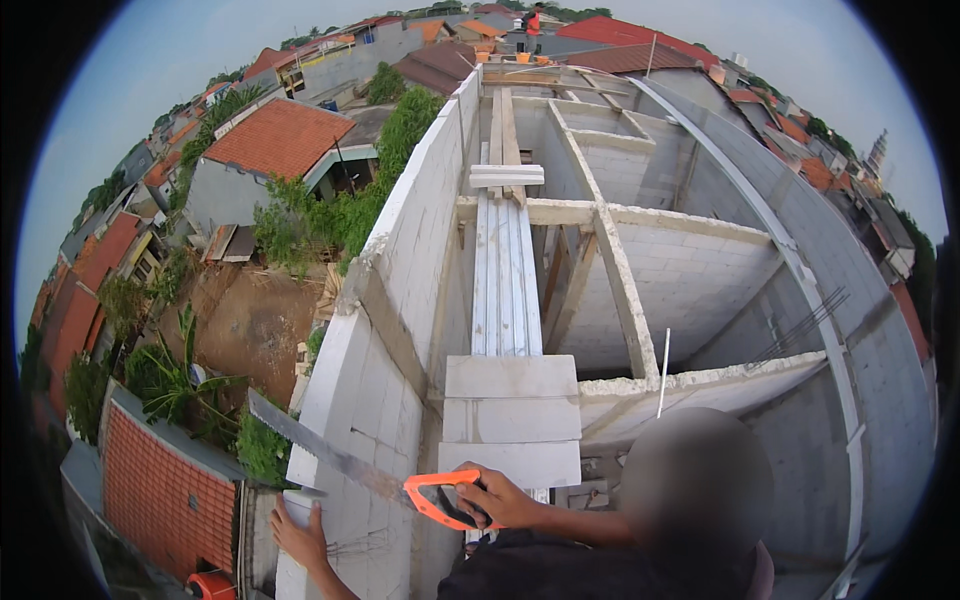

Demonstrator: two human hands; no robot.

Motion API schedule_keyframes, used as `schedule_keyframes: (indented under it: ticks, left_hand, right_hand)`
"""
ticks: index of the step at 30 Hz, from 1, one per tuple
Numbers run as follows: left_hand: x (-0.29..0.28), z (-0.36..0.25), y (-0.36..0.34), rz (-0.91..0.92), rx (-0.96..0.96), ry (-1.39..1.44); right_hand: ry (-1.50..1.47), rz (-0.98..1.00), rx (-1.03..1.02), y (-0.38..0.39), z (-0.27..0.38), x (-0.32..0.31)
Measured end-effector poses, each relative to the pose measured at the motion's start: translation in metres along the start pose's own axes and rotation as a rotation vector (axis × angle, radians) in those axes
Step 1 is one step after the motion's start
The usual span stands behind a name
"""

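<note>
My right hand (496, 498) is closed round the orange handle of a hand saw (345, 462). The saw's long metal blade slants up and left across the top of the pale block wall (345, 395), its tip reaching past the outer edge. Below the blade, my left hand (303, 537) grips a small light-grey block (300, 506) at the wall's top, thumb on one side and fingers on the other. Whether the teeth touch anything cannot be made out.
Large grey blocks (512, 378) lie across long metal channels (507, 275) between walls. Concrete beams (622, 285) frame deep open rooms on the right. Left of the wall is a drop to a dirt yard (250, 320). A person (533, 28) stands far off. A blurred patch covers the lower right.
</note>
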State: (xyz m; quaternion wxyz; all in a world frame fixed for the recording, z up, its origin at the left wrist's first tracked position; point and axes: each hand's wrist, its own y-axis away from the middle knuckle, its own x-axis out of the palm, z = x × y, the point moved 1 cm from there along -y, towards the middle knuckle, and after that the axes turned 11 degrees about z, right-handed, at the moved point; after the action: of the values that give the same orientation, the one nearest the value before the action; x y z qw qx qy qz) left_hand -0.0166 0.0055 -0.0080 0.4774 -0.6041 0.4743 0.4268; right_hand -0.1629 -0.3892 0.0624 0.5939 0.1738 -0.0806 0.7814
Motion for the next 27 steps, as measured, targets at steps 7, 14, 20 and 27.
schedule_keyframes:
  ticks: [7, 14, 20, 27]
  left_hand:
    - [0.003, 0.010, -0.006, 0.073, -0.069, 0.042]
    - [-0.001, 0.003, -0.013, 0.079, -0.069, 0.111]
    - [0.000, -0.003, -0.010, 0.055, -0.062, 0.047]
    - [0.001, -0.003, -0.009, 0.065, -0.083, 0.032]
  right_hand:
    - [0.029, 0.019, -0.014, -0.013, -0.007, 0.002]
    - [-0.042, 0.019, 0.022, -0.017, -0.005, 0.007]
    - [-0.024, -0.001, 0.046, -0.019, -0.014, 0.004]
    - [-0.048, 0.015, 0.025, -0.020, -0.021, 0.004]
